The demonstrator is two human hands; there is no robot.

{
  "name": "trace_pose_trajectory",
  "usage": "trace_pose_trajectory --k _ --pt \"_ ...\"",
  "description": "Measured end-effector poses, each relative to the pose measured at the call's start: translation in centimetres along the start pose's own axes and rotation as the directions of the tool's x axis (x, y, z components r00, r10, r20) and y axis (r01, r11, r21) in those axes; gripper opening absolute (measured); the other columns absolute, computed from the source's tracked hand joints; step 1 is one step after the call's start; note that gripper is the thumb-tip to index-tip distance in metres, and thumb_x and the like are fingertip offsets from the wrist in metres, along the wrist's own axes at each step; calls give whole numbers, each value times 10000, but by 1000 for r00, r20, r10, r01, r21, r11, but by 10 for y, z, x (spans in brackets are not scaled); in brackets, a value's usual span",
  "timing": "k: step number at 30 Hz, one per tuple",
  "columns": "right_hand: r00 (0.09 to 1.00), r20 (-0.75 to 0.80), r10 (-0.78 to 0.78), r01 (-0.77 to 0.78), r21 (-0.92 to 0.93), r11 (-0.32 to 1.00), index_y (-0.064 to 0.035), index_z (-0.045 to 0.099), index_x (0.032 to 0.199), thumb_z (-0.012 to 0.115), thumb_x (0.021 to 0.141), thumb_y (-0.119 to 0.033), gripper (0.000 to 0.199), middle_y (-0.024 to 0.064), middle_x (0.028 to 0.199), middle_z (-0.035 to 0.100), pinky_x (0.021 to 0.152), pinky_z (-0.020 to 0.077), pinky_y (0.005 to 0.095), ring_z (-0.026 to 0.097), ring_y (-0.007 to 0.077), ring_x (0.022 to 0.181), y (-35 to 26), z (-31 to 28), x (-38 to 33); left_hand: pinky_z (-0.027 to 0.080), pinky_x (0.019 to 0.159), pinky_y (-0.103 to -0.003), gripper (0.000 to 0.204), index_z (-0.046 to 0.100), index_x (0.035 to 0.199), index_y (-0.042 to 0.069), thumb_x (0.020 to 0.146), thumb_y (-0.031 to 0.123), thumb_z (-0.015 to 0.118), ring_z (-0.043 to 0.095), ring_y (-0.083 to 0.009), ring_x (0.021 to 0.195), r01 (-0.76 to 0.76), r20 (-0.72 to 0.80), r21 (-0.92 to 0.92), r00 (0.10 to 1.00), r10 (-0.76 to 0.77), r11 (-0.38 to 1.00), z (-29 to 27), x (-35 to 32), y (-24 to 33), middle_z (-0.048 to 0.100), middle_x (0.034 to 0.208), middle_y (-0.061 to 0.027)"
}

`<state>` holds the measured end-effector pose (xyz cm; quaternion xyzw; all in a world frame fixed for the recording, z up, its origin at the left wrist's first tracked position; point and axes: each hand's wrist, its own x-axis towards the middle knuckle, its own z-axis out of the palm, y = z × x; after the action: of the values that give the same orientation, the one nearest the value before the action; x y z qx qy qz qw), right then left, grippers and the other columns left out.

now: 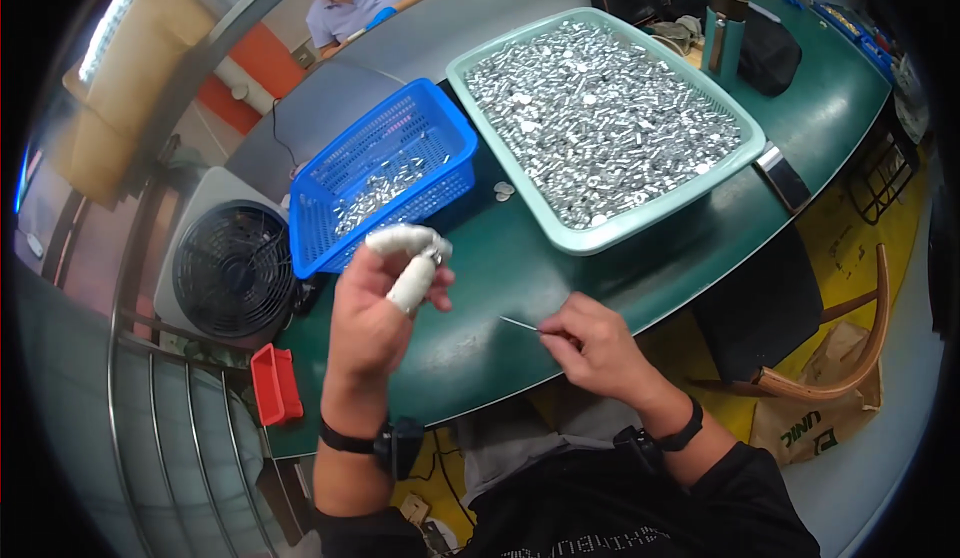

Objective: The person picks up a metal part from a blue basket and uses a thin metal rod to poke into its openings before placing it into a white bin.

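Metal part (pixel 437 255), small and silvery, is located left of the frame's centre, at the fingertips of the left hand (pixel 368 320). Left grip: pinched on this part. White finger covers (pixel 412 284) sheathe the thumb and a finger, presumably to protect the skin. The part is held above the tabletop (pixel 470 363), likely for easier viewing. Right grip: the right hand (pixel 598 346), right of centre, is closed on a thin tool (pixel 517 323); the exposed tip points left, apart from the part, apparently leaving it free for fine control. Blue basket (pixel 452 180), upper left of centre, contains scattered metal pieces (pixel 380 194). Pale green tray (pixel 585 241), upper right, contains a dense heap (pixel 600 108). Both containers stand beyond the hands, probably to remain within reach. Red bin (pixel 275 386) stands at lower left.
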<state>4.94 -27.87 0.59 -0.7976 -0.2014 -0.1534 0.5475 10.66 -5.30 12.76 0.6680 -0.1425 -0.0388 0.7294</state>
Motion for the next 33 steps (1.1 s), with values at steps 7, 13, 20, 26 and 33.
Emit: trace_pose_trajectory --k 7,13,20,26,33 --pt "916 259 305 -391 419 820 7 714 937 703 857 10 81 6 812 571 579 386 194 518 40 692 -34 18 -6 520 710 -306 186 617 1176 56 1002 85 559 612 -176 866 112 -181 -655 937 -299 747 -34 -112 -89 648 1048 -84" --pt "902 310 302 -407 374 833 13 716 941 703 860 18 82 14 831 585 577 386 195 515 40 686 -56 42 -10 514 727 -306 191 622 1183 62 1017 123 550 603 -169 872 98 -118 -754 953 -281 650 -41 -122 -105 648 1030 -72" --pt "902 288 321 -408 332 850 16 714 943 702 863 18 80 19 839 596 575 378 189 512 36 686 -65 41 -10 493 725 -311 208 635 1195 70 999 94 569 587 -173 878 62 -143 -746 958 -250 664 -39 -124 -108 648 1038 -66" --pt "903 288 318 -403 313 860 20 712 937 702 864 18 74 19 835 596 570 374 188 510 35 679 -63 39 -8 523 738 -315 230 637 1198 52 972 41 601 620 -176 882 47 -158 -747 957 -244 663 -37 -124 -108 662 1026 -80" --pt "904 285 318 -397 284 873 21 711 926 698 861 22 67 17 822 592 561 370 186 506 31 669 -63 35 -7 518 748 -306 251 643 1183 42 937 -8 630 610 -167 855 18 -231 -693 941 -246 721 -32 -123 -107 659 1022 -70"
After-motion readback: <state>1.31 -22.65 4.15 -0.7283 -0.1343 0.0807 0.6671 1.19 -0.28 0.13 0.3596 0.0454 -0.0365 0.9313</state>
